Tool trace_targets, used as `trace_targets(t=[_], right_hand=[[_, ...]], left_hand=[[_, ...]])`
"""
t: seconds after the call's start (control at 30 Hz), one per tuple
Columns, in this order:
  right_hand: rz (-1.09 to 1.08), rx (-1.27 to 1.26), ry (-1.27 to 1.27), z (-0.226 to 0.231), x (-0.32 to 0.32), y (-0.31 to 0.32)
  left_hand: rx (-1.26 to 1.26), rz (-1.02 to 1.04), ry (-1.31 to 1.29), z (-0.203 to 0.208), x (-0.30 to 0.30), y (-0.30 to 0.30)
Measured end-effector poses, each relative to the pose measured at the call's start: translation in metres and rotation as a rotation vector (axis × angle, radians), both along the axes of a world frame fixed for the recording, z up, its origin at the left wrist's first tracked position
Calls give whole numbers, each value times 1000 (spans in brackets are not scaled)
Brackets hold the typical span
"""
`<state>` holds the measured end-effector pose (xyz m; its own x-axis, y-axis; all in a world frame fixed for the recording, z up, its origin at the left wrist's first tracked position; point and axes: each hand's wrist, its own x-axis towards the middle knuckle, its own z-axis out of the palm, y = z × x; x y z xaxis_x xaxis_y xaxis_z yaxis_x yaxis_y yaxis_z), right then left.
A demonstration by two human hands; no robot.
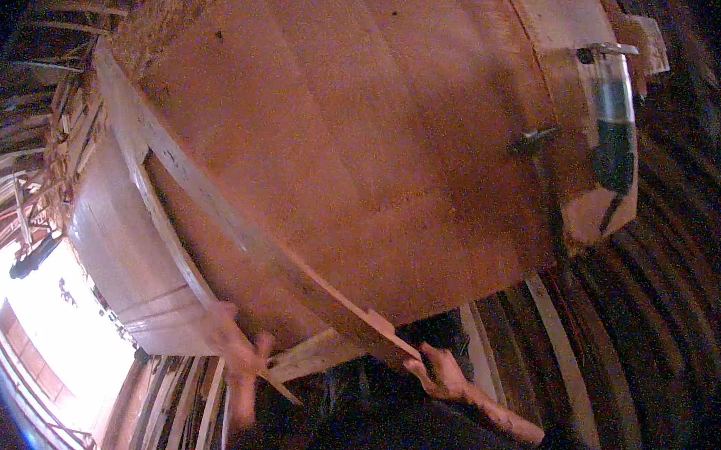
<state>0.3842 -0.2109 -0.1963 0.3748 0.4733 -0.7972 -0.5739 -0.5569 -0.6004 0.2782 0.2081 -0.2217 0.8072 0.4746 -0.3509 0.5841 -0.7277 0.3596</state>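
A long pale wooden plank (212, 202) lies diagonally across the broad wooden tabletop (325, 139), its near end close to my body. My right hand (446, 377) grips that near end, fingers and thumb closed at its edge. My left hand (235, 346), smeared by motion, is at the near end of a thinner wooden strip (168, 228) that runs along the left; whether it grips the strip I cannot tell. Between my hands, a short piece of wood (311, 353) sticks out at the tabletop's near edge.
A hammer (558, 205) lies on the right of the tabletop. Farther right is a silver and dark green cylindrical object (614, 126). Wood shavings (170, 15) are heaped at the far left. Slatted boards (553, 339) stretch beyond the right edge, and bright light (67, 301) enters at the left.
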Motion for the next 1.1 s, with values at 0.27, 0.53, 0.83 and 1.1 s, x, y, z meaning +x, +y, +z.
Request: trace_targets(t=[0.27, 0.53, 0.83, 1.1], right_hand=[[-190, 11, 329, -35, -31, -60], [-129, -33, 378, -31, -17, -60], [-251, -16, 437, -41, -44, -53], [-241, 13, 499, -37, -62, -65]], left_hand=[[496, 185, 130, -38, 53, 41], [432, 244, 158, -22, 81, 27], [375, 277, -34, -48, 33, 53], [210, 363, -84, -33, 35, 52]])
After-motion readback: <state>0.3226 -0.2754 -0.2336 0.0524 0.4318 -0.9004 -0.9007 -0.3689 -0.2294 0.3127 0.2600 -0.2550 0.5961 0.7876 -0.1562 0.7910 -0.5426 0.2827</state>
